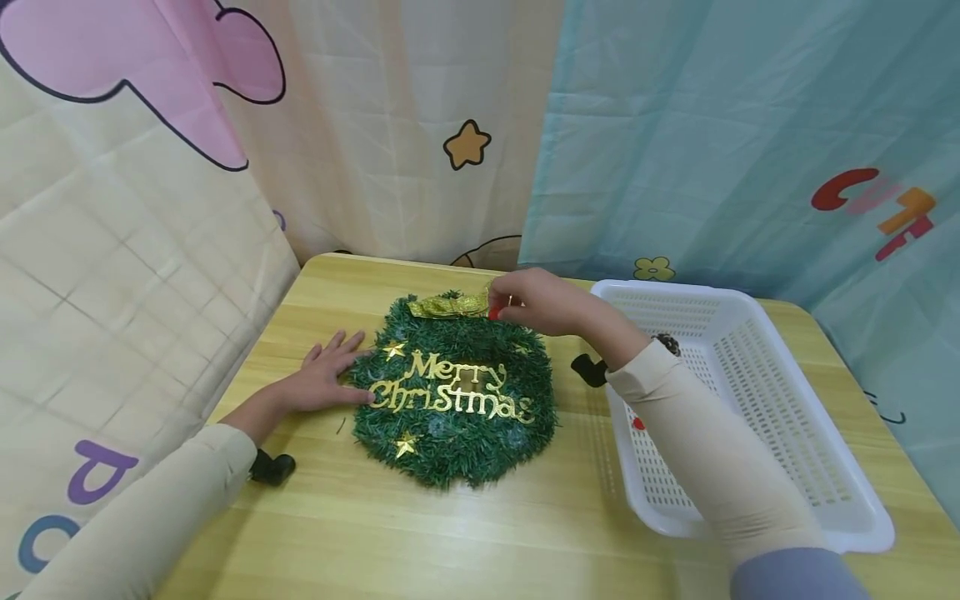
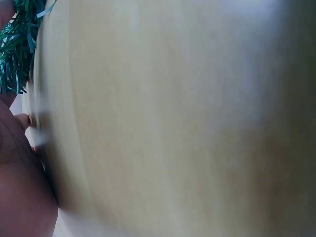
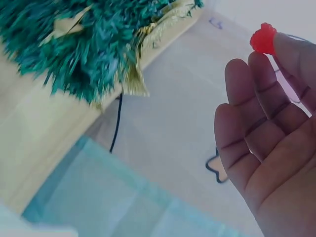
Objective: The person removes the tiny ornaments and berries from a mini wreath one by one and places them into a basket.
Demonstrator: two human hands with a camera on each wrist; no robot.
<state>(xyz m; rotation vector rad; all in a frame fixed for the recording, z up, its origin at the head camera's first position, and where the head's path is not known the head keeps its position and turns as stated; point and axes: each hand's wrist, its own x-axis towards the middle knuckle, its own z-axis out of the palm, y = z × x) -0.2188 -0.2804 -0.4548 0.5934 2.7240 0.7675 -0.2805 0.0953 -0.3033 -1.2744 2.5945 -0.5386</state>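
Observation:
A green tinsel wreath (image 1: 453, 450) lies on the table, bearing gold "Merry Christmas" lettering (image 1: 465, 401), gold stars (image 1: 406, 444) and a gold ribbon bow (image 1: 442, 307) at its far edge. My right hand (image 1: 543, 302) is over the far right of the wreath, beside the bow. It pinches a small bumpy red berry ornament (image 3: 262, 38) between thumb and fingers; a thin wire or loop shows by the thumb. Flat on the table, my left hand (image 1: 321, 379) spreads its fingers, touching the wreath's left edge. In the left wrist view, green tinsel (image 2: 17, 54) sits beside that hand.
To the right stands a white plastic basket (image 1: 832, 450), partly under my right forearm. A pine cone (image 1: 666, 343) and a small red piece (image 1: 638, 423) lie in it. Printed curtains (image 1: 420, 150) hang behind the wooden table (image 1: 480, 542).

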